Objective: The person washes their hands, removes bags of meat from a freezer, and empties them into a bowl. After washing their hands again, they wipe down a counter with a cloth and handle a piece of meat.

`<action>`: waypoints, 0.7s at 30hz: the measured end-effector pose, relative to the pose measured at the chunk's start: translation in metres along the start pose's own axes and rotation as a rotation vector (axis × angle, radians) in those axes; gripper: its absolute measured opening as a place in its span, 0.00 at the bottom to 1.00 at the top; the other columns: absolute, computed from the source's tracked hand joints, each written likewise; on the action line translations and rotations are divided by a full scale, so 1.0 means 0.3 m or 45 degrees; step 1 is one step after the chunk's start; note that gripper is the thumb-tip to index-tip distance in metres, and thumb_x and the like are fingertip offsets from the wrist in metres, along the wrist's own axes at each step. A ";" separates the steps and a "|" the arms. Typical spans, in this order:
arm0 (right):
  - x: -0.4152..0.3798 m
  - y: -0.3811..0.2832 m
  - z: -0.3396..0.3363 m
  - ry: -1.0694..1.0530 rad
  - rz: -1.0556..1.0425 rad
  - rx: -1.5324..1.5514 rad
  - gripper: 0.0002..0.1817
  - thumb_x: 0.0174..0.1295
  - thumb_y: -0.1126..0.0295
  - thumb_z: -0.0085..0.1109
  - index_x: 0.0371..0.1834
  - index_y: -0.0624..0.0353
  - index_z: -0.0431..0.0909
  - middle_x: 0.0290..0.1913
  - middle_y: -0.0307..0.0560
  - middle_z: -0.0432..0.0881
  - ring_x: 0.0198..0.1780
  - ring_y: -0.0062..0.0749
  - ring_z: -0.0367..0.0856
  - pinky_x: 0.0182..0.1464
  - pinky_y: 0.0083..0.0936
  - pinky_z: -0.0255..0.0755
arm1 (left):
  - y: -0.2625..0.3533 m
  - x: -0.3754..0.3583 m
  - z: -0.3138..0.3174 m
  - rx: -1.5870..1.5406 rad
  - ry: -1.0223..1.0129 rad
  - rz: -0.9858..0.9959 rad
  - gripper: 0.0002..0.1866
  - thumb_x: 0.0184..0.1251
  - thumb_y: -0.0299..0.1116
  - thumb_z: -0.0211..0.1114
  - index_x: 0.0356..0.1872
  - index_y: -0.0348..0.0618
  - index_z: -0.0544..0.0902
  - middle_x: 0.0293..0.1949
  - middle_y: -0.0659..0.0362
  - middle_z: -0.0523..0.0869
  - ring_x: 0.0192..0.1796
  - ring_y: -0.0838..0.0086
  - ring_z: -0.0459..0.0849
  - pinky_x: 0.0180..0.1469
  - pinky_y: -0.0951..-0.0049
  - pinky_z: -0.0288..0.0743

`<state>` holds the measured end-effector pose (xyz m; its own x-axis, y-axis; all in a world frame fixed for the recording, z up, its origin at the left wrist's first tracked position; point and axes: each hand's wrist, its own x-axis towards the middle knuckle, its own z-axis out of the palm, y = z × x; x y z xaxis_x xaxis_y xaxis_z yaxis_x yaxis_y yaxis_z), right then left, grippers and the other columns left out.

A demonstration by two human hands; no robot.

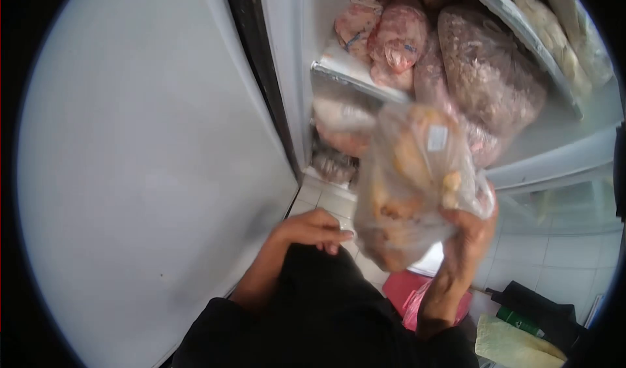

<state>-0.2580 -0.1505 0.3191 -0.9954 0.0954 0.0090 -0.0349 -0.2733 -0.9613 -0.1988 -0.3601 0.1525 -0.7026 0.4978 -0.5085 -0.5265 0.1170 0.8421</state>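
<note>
Right hand (466, 234): raised in front of the open freezer, fingers closed on the lower right side of the bag (411, 185); grip firm, thumb side hidden behind the plastic.
Bag: clear plastic, tilted, filled with pale orange-brown pieces; a small white label near its top. Held in the air, touching no shelf, just in front of the freezer's lower compartment and above the tiled floor (326, 202).
Left hand (316, 228): empty, fingers loosely curled, hanging low just left of the bag's bottom, not touching it.
Freezer door (143, 172): white, swung open, fills the left side of the view.
Shelf (352, 74): frosted front edge; 3 or more pink bags (391, 39) of meat packed along it, touching one another.
Large bag (489, 74): greyish-pink contents, leaning at the shelf's right end, behind the held bag.
Lower compartment: more frosted bags (342, 130) under the shelf, partly hidden by the held bag.
Floor, right side: a red item (407, 286) below the right forearm; a dark bag (541, 309) and a yellowish sheet (512, 345) near the lower right corner.
Clothing: black sleeves on both arms.
</note>
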 end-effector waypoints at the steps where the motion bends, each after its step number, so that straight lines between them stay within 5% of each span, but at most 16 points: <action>1: -0.014 0.007 -0.060 -0.024 -0.025 -0.025 0.18 0.35 0.86 0.54 0.34 0.63 0.74 0.33 0.39 0.78 0.35 0.24 0.77 0.38 0.20 0.73 | 0.045 -0.030 -0.018 0.137 0.113 -0.008 0.19 0.65 0.46 0.62 0.36 0.36 0.82 0.34 0.59 0.86 0.34 0.77 0.82 0.36 0.78 0.77; 2: -0.030 0.010 -0.121 -0.054 -0.054 -0.048 0.16 0.35 0.86 0.53 0.32 0.63 0.74 0.31 0.38 0.77 0.34 0.23 0.76 0.37 0.18 0.72 | 0.094 -0.044 -0.037 0.276 0.231 -0.011 0.19 0.64 0.46 0.63 0.34 0.36 0.82 0.33 0.60 0.85 0.33 0.78 0.82 0.35 0.79 0.76; 4: -0.068 0.045 -0.259 -0.008 -0.043 -0.340 0.11 0.35 0.84 0.51 0.27 0.63 0.72 0.27 0.35 0.74 0.31 0.22 0.73 0.33 0.18 0.68 | 0.219 -0.030 -0.106 0.155 0.770 0.464 0.16 0.62 0.42 0.67 0.35 0.36 0.82 0.33 0.61 0.85 0.34 0.81 0.80 0.35 0.80 0.75; 5: -0.099 0.057 -0.320 0.025 -0.038 -0.491 0.09 0.35 0.84 0.49 0.24 0.63 0.70 0.25 0.34 0.73 0.30 0.22 0.71 0.32 0.17 0.66 | 0.289 0.048 -0.158 0.101 0.983 0.965 0.15 0.61 0.41 0.69 0.36 0.36 0.81 0.32 0.60 0.84 0.34 0.82 0.79 0.35 0.79 0.74; 6: -0.127 0.058 -0.359 0.045 -0.153 -0.756 0.07 0.35 0.83 0.48 0.21 0.63 0.68 0.24 0.33 0.70 0.28 0.22 0.67 0.30 0.18 0.63 | 0.462 0.040 -0.186 0.240 1.228 0.812 0.19 0.56 0.40 0.71 0.38 0.34 0.80 0.35 0.53 0.85 0.39 0.77 0.81 0.42 0.72 0.76; 7: -0.158 0.059 -0.397 0.066 -0.265 -1.023 0.06 0.34 0.83 0.47 0.18 0.63 0.66 0.23 0.32 0.68 0.26 0.23 0.64 0.29 0.19 0.60 | 0.612 0.067 -0.191 0.447 1.450 1.116 0.23 0.53 0.41 0.71 0.40 0.29 0.79 0.38 0.46 0.85 0.43 0.66 0.84 0.45 0.69 0.76; 8: -0.197 0.067 -0.443 0.145 -0.157 -1.076 0.06 0.33 0.83 0.47 0.17 0.63 0.65 0.22 0.32 0.67 0.26 0.23 0.63 0.29 0.21 0.61 | 0.732 0.142 -0.272 0.774 1.610 1.317 0.28 0.52 0.48 0.71 0.43 0.31 0.78 0.36 0.47 0.84 0.36 0.66 0.82 0.43 0.68 0.76; 9: -0.244 0.079 -0.500 0.225 -0.046 -1.126 0.06 0.32 0.83 0.47 0.16 0.63 0.64 0.21 0.33 0.65 0.25 0.24 0.62 0.30 0.23 0.61 | 0.854 0.232 -0.343 0.929 1.823 1.260 0.31 0.51 0.51 0.70 0.48 0.34 0.78 0.40 0.43 0.83 0.41 0.58 0.83 0.47 0.62 0.75; 10: -0.282 0.095 -0.564 0.221 -0.082 -1.195 0.05 0.32 0.83 0.47 0.16 0.63 0.64 0.21 0.35 0.67 0.25 0.23 0.62 0.30 0.23 0.61 | 0.964 0.338 -0.455 1.062 1.770 1.158 0.32 0.52 0.53 0.67 0.53 0.41 0.77 0.49 0.44 0.81 0.52 0.54 0.79 0.55 0.58 0.71; 11: -0.327 0.124 -0.649 0.221 -0.119 -1.264 0.05 0.32 0.83 0.47 0.15 0.64 0.63 0.20 0.36 0.68 0.25 0.23 0.63 0.30 0.23 0.61 | 1.065 0.388 -0.508 1.114 1.496 2.003 0.23 0.36 0.31 0.60 0.42 0.39 0.81 0.43 0.47 0.84 0.50 0.52 0.79 0.57 0.62 0.69; 13: -0.466 0.287 -0.959 0.369 -0.129 -1.495 0.04 0.32 0.83 0.48 0.16 0.65 0.68 0.19 0.40 0.72 0.25 0.24 0.67 0.32 0.24 0.64 | 1.189 0.485 -0.608 1.343 1.900 1.230 0.23 0.37 0.33 0.60 0.42 0.40 0.81 0.43 0.47 0.84 0.50 0.52 0.79 0.57 0.61 0.70; 14: -0.506 0.261 -0.934 0.394 -0.065 -1.416 0.06 0.34 0.84 0.48 0.19 0.66 0.71 0.21 0.42 0.74 0.27 0.25 0.70 0.33 0.25 0.66 | 1.230 0.520 -0.647 1.407 1.963 1.029 0.24 0.38 0.34 0.61 0.43 0.40 0.81 0.43 0.48 0.84 0.50 0.52 0.79 0.56 0.61 0.70; 18: -0.718 0.293 -1.032 0.467 0.093 -1.791 0.17 0.46 0.82 0.47 0.39 0.66 0.81 0.26 0.60 0.81 0.25 0.45 0.77 0.32 0.33 0.71 | 1.307 0.589 -0.720 1.463 2.063 0.814 0.25 0.39 0.39 0.62 0.44 0.41 0.81 0.44 0.48 0.84 0.50 0.52 0.80 0.55 0.60 0.71; 21: -0.764 0.287 -1.024 0.515 0.169 -1.787 0.17 0.46 0.81 0.46 0.39 0.67 0.81 0.25 0.59 0.81 0.26 0.37 0.78 0.33 0.32 0.71 | 1.320 0.612 -0.720 1.443 2.130 0.810 0.26 0.41 0.42 0.62 0.45 0.42 0.80 0.44 0.48 0.84 0.50 0.52 0.80 0.54 0.59 0.72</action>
<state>-0.0053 0.0982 0.1498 -0.8838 0.4649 0.0519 0.4019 0.8115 -0.4243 -0.6396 -0.4080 0.3537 -0.6189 -0.3068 0.7231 -0.1053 0.9447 0.3106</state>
